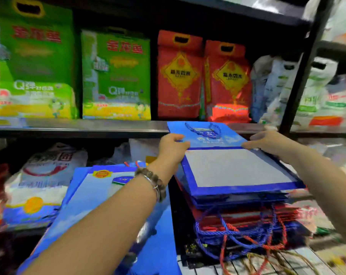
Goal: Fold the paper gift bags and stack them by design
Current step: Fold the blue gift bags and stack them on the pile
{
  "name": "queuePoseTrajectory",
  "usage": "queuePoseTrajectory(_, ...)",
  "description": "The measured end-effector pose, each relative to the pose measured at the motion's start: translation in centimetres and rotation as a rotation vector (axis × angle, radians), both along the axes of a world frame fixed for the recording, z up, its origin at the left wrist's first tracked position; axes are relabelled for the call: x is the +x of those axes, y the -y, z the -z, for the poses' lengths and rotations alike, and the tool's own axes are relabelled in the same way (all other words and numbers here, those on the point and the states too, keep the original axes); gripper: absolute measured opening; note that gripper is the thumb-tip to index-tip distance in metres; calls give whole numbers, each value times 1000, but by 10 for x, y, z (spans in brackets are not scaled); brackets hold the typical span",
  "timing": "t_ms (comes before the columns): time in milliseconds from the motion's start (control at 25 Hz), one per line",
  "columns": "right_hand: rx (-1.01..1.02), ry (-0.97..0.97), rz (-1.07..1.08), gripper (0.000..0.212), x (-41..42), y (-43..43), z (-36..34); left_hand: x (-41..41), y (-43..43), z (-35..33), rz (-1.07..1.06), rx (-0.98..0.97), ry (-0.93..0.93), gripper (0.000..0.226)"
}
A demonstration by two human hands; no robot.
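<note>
Two hands are working one blue gift bag [235, 169], which is lying flat on top of the stack [245, 213] straight ahead, right of centre. The left hand [173, 148] is curling its fingers round the bag's left edge. The right hand [267, 142] is laying fairly straight fingers against the right edge, thumb hidden. The bag's long axis is running away from the person, with the rope handles [205, 129] at the far end reaching the shelf lip [89, 126]. The crease is crossing between both hands, so neither is nearer. I'm reckoning the far flap is wanting folding back toward the body. More blue bags [93, 193] are lying loose to the left.
</note>
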State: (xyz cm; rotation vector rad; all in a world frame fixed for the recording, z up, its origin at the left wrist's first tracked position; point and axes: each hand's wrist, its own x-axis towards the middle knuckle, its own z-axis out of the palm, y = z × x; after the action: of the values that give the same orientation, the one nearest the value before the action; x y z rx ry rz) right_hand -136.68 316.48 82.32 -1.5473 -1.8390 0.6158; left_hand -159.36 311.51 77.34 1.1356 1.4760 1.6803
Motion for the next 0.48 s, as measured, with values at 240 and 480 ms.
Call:
queuePoseTrajectory(240, -108, 265, 5, 31, 7, -45, 50, 7, -20, 46, 112, -277, -175, 49)
queuePoseTrajectory(480, -122, 491, -65, 43, 7, -47, 69, 14, -13, 63, 151, -394, -390, 55)
